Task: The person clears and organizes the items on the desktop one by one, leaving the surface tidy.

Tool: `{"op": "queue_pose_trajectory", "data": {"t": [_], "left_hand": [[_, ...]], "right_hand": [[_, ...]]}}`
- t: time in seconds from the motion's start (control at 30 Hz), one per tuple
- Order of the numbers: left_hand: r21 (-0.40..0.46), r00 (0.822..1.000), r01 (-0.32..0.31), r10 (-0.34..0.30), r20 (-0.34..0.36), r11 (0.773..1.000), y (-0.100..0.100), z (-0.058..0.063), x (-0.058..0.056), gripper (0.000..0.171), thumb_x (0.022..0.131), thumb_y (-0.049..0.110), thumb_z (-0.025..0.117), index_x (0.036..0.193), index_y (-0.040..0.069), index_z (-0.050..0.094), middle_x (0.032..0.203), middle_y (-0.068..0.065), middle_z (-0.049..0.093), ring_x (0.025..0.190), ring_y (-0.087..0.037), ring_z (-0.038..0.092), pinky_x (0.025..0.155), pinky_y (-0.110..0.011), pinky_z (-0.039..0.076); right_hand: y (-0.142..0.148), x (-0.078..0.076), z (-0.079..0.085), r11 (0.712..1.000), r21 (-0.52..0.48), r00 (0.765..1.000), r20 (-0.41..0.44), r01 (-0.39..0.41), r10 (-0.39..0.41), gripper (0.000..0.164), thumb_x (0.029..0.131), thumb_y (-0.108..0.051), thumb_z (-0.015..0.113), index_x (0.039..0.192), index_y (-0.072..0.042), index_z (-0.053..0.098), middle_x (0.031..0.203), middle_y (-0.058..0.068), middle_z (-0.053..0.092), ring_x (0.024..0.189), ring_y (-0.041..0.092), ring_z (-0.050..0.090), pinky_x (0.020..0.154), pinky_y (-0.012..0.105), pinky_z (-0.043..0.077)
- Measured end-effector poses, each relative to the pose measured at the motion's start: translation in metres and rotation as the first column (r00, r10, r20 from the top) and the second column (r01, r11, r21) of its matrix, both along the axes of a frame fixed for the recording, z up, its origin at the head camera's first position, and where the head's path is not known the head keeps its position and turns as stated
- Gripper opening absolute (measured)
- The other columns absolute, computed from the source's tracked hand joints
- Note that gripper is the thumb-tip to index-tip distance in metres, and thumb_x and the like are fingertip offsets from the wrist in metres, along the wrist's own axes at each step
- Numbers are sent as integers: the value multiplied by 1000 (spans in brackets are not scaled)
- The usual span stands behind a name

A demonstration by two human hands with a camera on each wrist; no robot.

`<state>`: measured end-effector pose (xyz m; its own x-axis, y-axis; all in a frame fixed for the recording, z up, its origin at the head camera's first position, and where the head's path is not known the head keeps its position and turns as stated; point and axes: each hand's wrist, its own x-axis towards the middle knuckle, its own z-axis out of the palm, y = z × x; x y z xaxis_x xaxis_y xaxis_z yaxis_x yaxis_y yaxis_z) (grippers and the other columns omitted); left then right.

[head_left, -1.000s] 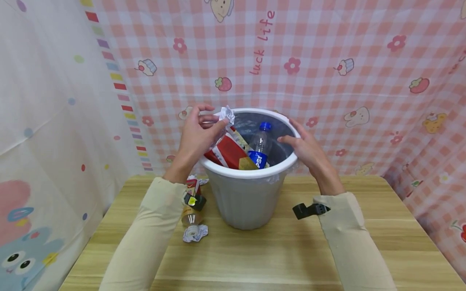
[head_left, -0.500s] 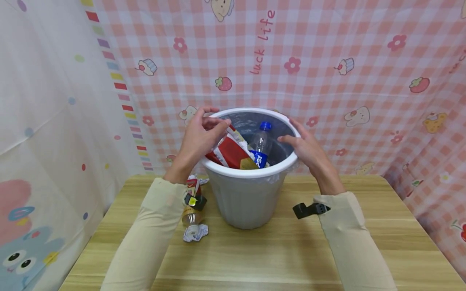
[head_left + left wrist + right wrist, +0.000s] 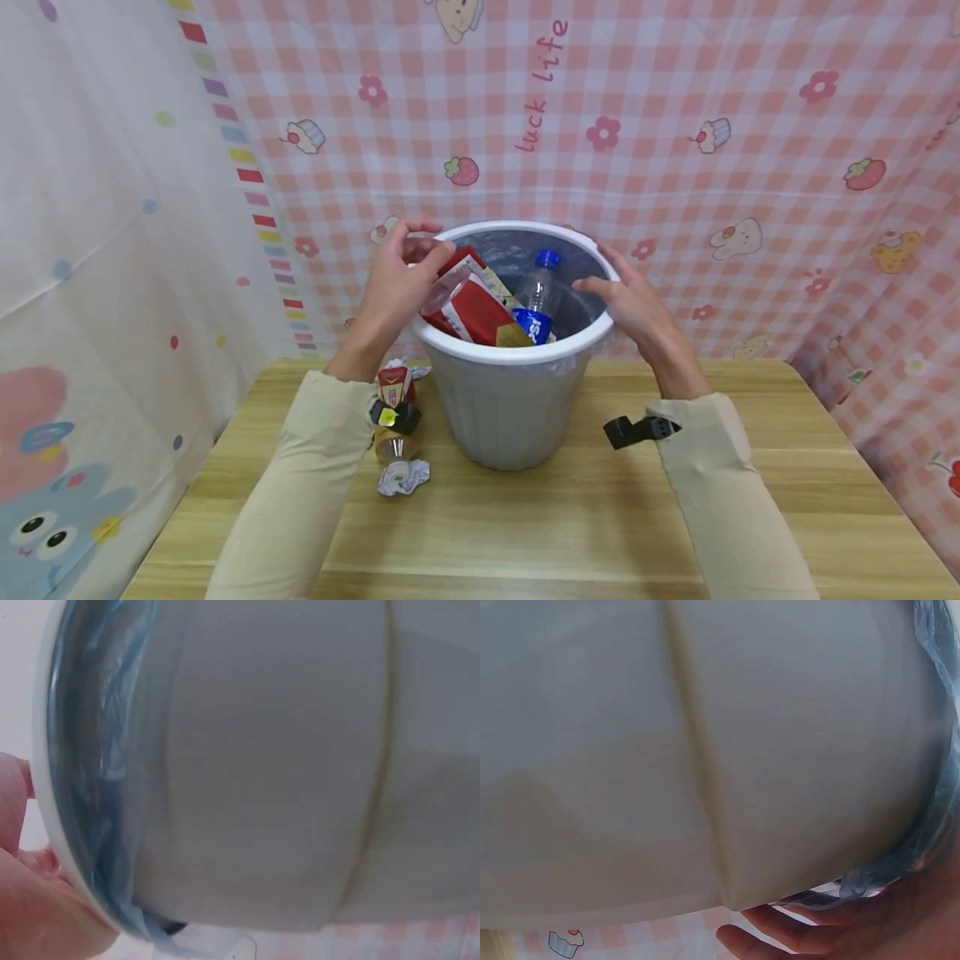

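- By the left hand (image 3: 396,273), fingers loose, nothing is being held; the paper ball, pinched a second ago, is apparently being covered inside the bin (image 3: 506,417), one more piece in.
- A bottle (image 3: 392,451) and red box (image 3: 395,383) are being partly hidden by the left wrist camera (image 3: 406,418).
- The bin is being gripped by the right hand (image 3: 636,307), thumb inside.
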<state>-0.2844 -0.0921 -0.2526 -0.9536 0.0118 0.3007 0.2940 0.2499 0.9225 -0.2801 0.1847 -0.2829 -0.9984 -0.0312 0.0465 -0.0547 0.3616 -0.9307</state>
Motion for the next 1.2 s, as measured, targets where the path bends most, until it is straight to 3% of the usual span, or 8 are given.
{"op": "queue_pose_trajectory", "data": {"t": [0.13,0.43,0.63,0.87,1.2], "left_hand": [[-15,998,-6,6,-57,1000,-8,-4,2,31,95,23,63,123,11,55,110,-9,65,103,-22,59,91,-36,48],[37,992,-62,66,-109,997,-33,-11,6,30,96,15,62,122,4,54,109,-10,63,96,-17,57,80,-29,47],[31,990,-93,96,-101,995,-49,-18,12,26,96,14,62,118,5,54,108,-11,63,96,-17,57,82,-28,49],[-49,993,-107,104,-61,993,-61,-28,21,30,98,25,60,123,9,54,111,-5,62,99,-16,56,83,-29,48],[-118,997,-73,76,26,990,-78,-58,29,33,99,25,58,126,7,52,117,-10,60,103,-20,55,87,-28,49]], "right_hand": [[1,0,-1,1000,-6,1000,6,2,-2,77,96,-26,58,160,-27,14,151,19,42,102,37,66,70,27,55],[3,0,0,1000,-14,1000,4,-2,2,77,96,-26,58,160,-27,15,152,19,41,105,38,64,75,31,57],[3,0,0,1000,2,1000,1,-1,1,76,96,-28,58,159,-28,15,152,18,40,104,37,65,71,26,56],[2,-1,0,1000,-6,1000,3,-5,5,76,97,-28,57,160,-28,14,152,18,41,107,39,64,71,27,56],[2,-1,1,1000,-10,1000,4,-10,10,77,96,-27,58,160,-28,14,151,19,42,106,39,64,71,28,56]]}}
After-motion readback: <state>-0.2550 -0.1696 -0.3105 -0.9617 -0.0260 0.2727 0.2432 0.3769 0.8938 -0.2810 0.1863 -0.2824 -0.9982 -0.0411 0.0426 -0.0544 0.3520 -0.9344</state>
